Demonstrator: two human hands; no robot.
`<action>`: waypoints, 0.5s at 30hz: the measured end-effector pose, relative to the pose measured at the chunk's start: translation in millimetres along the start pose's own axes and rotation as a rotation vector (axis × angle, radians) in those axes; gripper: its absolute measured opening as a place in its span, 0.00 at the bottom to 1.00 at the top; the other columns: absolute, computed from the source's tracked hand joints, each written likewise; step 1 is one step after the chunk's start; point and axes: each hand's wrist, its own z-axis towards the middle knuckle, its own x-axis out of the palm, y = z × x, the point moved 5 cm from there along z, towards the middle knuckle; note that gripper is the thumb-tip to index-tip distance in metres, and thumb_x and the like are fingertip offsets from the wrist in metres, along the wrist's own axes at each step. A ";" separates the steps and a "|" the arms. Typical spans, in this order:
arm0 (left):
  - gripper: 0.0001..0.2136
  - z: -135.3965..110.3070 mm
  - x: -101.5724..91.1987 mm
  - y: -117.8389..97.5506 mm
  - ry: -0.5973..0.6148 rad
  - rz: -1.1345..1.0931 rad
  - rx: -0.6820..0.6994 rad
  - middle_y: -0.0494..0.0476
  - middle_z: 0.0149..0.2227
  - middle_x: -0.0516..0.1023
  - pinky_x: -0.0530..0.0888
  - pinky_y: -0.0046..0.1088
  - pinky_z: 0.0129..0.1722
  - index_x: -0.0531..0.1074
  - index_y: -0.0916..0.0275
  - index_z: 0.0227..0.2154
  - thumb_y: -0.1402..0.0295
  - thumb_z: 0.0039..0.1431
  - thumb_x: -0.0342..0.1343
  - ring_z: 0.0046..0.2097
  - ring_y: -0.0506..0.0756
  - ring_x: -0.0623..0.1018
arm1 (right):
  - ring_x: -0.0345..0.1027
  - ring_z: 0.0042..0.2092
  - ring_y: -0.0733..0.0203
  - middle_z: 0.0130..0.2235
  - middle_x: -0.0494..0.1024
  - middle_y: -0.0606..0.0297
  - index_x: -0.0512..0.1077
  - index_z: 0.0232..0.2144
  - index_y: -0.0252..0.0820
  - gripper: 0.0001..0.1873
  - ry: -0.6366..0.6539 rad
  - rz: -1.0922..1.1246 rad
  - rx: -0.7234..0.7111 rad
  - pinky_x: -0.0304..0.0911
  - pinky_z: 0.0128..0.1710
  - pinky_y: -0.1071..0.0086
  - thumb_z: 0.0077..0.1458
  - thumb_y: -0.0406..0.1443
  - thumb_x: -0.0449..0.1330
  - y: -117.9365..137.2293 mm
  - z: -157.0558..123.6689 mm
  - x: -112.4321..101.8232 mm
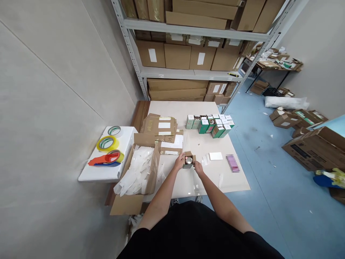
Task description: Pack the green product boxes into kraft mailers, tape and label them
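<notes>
A small open cardboard box (188, 161) with a round silver-topped item inside sits on the pale table (199, 144) right in front of me. My left hand (179, 161) grips its left side with curled fingers. My right hand (197, 166) holds its right side. Behind it lie flat cardboard mailers (160, 126) with white labels, and farther back stands a cluster of green-and-white small boxes (210, 124).
An open carton of white plastic bags (137, 172) sits at the table's left. Tape rolls (107, 143) and a red tape dispenser (105, 159) lie on a white side stand. White cards (215, 156) rest right of the box. Shelving with cartons (185, 54) stands behind; boxes litter the blue floor.
</notes>
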 end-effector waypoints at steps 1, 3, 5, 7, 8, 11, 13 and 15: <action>0.21 -0.5 0.4 1.7 -0.006 -0.007 0.018 0.59 0.63 0.74 0.69 0.35 0.62 0.69 0.57 0.61 0.73 0.66 0.50 0.64 0.57 0.73 | 0.74 0.42 0.53 0.41 0.81 0.55 0.76 0.42 0.40 0.25 0.002 0.031 0.018 0.68 0.40 0.64 0.65 0.43 0.42 -2.9 0.0 -1.1; 0.22 -1.4 2.5 3.5 -0.010 -0.014 0.056 0.60 0.66 0.70 0.66 0.36 0.65 0.68 0.59 0.62 0.75 0.67 0.47 0.67 0.56 0.69 | 0.75 0.42 0.53 0.43 0.82 0.54 0.75 0.46 0.39 0.23 0.006 0.087 0.068 0.69 0.39 0.64 0.64 0.44 0.45 -7.3 0.1 -2.1; 0.22 -1.6 5.6 3.5 0.001 -0.006 0.079 0.62 0.69 0.66 0.63 0.37 0.68 0.68 0.61 0.62 0.76 0.68 0.45 0.70 0.57 0.64 | 0.75 0.42 0.53 0.45 0.81 0.52 0.72 0.53 0.38 0.25 -0.022 0.135 0.100 0.69 0.39 0.64 0.62 0.45 0.48 -8.3 0.1 -2.6; 0.21 -1.0 8.3 2.7 0.012 0.013 0.073 0.64 0.71 0.62 0.63 0.38 0.68 0.68 0.62 0.62 0.73 0.69 0.47 0.71 0.59 0.62 | 0.75 0.45 0.53 0.48 0.80 0.52 0.67 0.59 0.39 0.27 -0.105 0.182 0.088 0.69 0.43 0.64 0.61 0.43 0.50 -5.2 0.3 -4.9; 0.21 -0.6 9.4 2.1 0.019 0.022 0.063 0.65 0.71 0.62 0.63 0.40 0.68 0.68 0.62 0.63 0.72 0.69 0.49 0.71 0.61 0.62 | 0.75 0.47 0.54 0.50 0.79 0.53 0.67 0.60 0.40 0.27 -0.151 0.190 0.059 0.69 0.45 0.64 0.60 0.41 0.51 -1.9 0.3 -6.4; 0.28 -1.5 12.8 -1.1 0.060 0.067 0.046 0.70 0.70 0.62 0.64 0.44 0.67 0.66 0.63 0.64 0.69 0.61 0.60 0.71 0.66 0.62 | 0.72 0.52 0.54 0.53 0.78 0.57 0.73 0.54 0.44 0.22 -0.213 0.086 -0.058 0.66 0.53 0.63 0.60 0.38 0.50 12.5 0.2 -9.6; 0.39 -5.3 16.4 -5.1 0.107 0.099 0.089 0.72 0.70 0.61 0.65 0.45 0.67 0.62 0.64 0.67 0.70 0.51 0.67 0.71 0.67 0.63 | 0.71 0.54 0.53 0.52 0.78 0.57 0.77 0.49 0.45 0.20 -0.201 -0.042 -0.085 0.65 0.55 0.63 0.61 0.37 0.50 21.4 -0.3 -11.2; 0.45 -11.4 19.5 -9.1 0.127 0.099 0.149 0.71 0.68 0.64 0.67 0.44 0.66 0.60 0.63 0.68 0.73 0.45 0.70 0.68 0.67 0.66 | 0.72 0.53 0.51 0.52 0.78 0.56 0.79 0.47 0.45 0.17 -0.174 -0.161 -0.082 0.64 0.53 0.63 0.60 0.38 0.55 29.8 -1.5 -13.0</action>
